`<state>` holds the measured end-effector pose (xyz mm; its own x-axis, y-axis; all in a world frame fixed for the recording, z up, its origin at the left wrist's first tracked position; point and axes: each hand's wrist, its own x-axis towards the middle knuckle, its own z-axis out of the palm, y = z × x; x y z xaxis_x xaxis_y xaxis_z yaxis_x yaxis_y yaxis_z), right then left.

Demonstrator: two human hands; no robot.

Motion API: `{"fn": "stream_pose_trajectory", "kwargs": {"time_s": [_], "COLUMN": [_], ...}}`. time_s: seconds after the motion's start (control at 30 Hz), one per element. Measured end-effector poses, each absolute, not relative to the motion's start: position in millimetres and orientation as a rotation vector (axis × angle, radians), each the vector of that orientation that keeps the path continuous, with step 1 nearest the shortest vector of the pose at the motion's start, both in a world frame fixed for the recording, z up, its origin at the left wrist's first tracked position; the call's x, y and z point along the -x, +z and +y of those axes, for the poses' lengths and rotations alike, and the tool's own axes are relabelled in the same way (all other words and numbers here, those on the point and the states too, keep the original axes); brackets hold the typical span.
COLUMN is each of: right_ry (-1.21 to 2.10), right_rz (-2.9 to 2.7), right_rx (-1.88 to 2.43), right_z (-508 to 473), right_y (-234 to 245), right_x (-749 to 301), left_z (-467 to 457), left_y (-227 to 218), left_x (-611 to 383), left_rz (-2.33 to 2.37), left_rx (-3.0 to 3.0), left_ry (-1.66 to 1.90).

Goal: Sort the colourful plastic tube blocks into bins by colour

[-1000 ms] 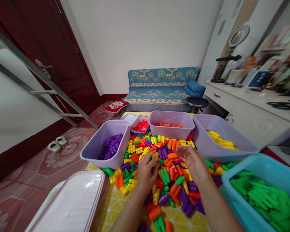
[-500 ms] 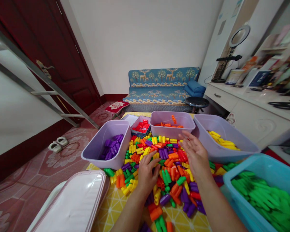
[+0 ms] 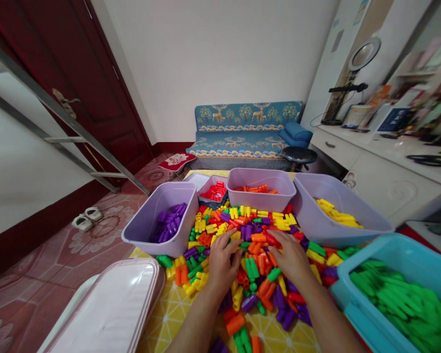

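Observation:
A heap of multicoloured plastic interlocking blocks (image 3: 242, 274) covers the yellow patterned tablecloth (image 3: 165, 306). My left hand (image 3: 220, 262) rests on the heap with its fingers spread near yellow and orange blocks. My right hand (image 3: 288, 257) lies palm down on orange and red blocks, and its fingers hide whatever is beneath them. Sorted blocks surround the heap: purple in a lilac bin (image 3: 147, 230), red in a small tray (image 3: 213, 191), orange in a lilac bin (image 3: 259, 201), yellow in a wide lilac bin (image 3: 323, 230), green in a blue bin (image 3: 367, 260).
A pale pink lidded case (image 3: 113, 309) lies at the table's front left. Beyond the bins stand a blue patterned sofa (image 3: 242, 130) and a black stool (image 3: 298, 157). A white cabinet (image 3: 389, 171) stands at the right, and a metal ladder (image 3: 59, 117) leans at the left.
My right hand has come down from above the heap and now rests on it. The orange block in the air over the orange bin has dropped into that bin. My left hand has barely moved.

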<state>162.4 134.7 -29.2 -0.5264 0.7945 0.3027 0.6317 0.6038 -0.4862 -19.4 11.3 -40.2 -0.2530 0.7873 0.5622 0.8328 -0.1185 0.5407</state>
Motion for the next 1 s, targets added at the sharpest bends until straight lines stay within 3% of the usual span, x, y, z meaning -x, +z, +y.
{"fn": "stream_pose_trajectory", "kwargs": {"time_s": [0.4,0.67,0.77,1.0], "right_ry": [0.384,0.56,0.56,0.559], "right_rz": [-2.316,-2.227,-2.22,-2.185], "right_rx": [0.722,0.796,0.814,0.798], "right_z": [92,89,89,89], "right_y": [-6,-29,-35,-39], "right_x": [-125,-123,-126,-128], "left_z": [5,6,6,29], "left_y": [-30,-31,-24,-2], "left_x": [16,21,20,38], "left_rz": [-2.016,-1.926,-2.009,-2.074], "left_rx": [1.952,1.723,1.443,0.638], "left_ry": [-1.439,-1.726,-1.98,-3.029]}}
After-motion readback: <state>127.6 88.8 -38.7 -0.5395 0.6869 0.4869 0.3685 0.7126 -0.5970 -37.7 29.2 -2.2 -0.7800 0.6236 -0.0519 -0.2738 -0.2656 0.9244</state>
